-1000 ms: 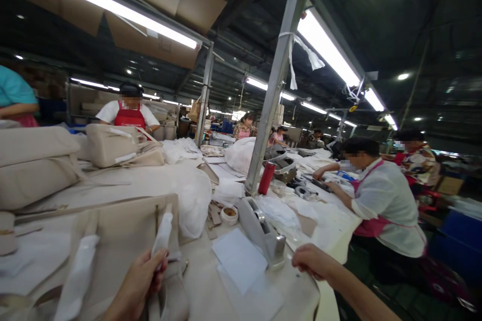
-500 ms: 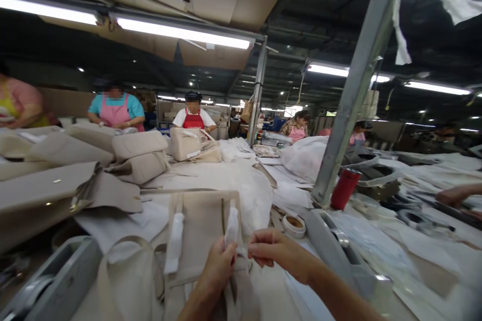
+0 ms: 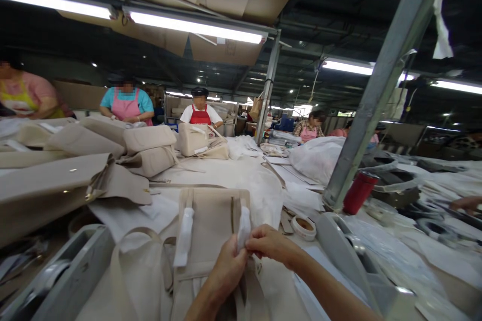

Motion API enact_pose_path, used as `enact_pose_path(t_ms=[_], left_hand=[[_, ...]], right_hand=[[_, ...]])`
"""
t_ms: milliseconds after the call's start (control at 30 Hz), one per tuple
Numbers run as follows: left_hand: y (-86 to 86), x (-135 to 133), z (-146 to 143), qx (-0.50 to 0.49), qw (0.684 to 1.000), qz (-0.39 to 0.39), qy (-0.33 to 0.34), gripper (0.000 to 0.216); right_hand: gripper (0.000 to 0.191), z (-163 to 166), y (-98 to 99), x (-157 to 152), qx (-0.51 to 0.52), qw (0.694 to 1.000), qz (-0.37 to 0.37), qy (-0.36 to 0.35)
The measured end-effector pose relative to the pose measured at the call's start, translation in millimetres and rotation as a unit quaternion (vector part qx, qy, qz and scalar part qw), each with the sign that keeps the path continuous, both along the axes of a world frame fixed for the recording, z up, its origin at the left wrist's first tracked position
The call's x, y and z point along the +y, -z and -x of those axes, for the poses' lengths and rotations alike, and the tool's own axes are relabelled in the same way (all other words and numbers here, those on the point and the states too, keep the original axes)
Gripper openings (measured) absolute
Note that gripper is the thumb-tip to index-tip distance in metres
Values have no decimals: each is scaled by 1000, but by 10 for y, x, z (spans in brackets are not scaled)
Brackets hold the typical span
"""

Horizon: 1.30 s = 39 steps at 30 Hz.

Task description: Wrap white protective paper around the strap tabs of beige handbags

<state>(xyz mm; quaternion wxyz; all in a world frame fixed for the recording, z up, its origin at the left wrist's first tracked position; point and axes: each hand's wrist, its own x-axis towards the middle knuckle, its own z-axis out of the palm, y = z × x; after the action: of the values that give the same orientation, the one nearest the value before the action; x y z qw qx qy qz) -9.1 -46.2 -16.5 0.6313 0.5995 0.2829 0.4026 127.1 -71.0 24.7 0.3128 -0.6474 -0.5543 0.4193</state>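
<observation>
A beige handbag (image 3: pixel 209 220) lies flat on the table in front of me, its two handles wrapped in white paper. My left hand (image 3: pixel 226 273) grips the right-hand handle just below its white wrap (image 3: pixel 244 228). My right hand (image 3: pixel 269 245) pinches the lower end of that same wrap, fingertips touching my left thumb. The other wrapped handle (image 3: pixel 185 235) lies free to the left.
A grey tape dispenser (image 3: pixel 348 256) stands right of my hands, another (image 3: pixel 56 276) at lower left. A tape roll (image 3: pixel 304 227), a red bottle (image 3: pixel 357 193) and a metal post (image 3: pixel 371 105) lie beyond. Stacked beige bags (image 3: pixel 146 148) fill the left. Several people work around the table.
My right hand came in from the right-hand dispenser and now pinches the wrap on the handle that my left hand holds. The view swung left.
</observation>
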Motion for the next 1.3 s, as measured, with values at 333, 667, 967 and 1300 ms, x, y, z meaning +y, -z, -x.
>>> enact_pose_path(t_ms=[333,667,967,1300], left_hand=[[103,37,14,9,992,128,-2,38],[-117,-12,122,22,983,175,40,69],[-130,-22,100,59,989,130,35,87],[-79,-2,101,29,994,109,1,107]], right_hand=[[18,-103,28,-60,56,998,16,-18],[22,126,294,-18,143,985,-92,42],[20,223,342,-37,170,964,-153,136],[24,359,321,-65,425,898,-61,95]])
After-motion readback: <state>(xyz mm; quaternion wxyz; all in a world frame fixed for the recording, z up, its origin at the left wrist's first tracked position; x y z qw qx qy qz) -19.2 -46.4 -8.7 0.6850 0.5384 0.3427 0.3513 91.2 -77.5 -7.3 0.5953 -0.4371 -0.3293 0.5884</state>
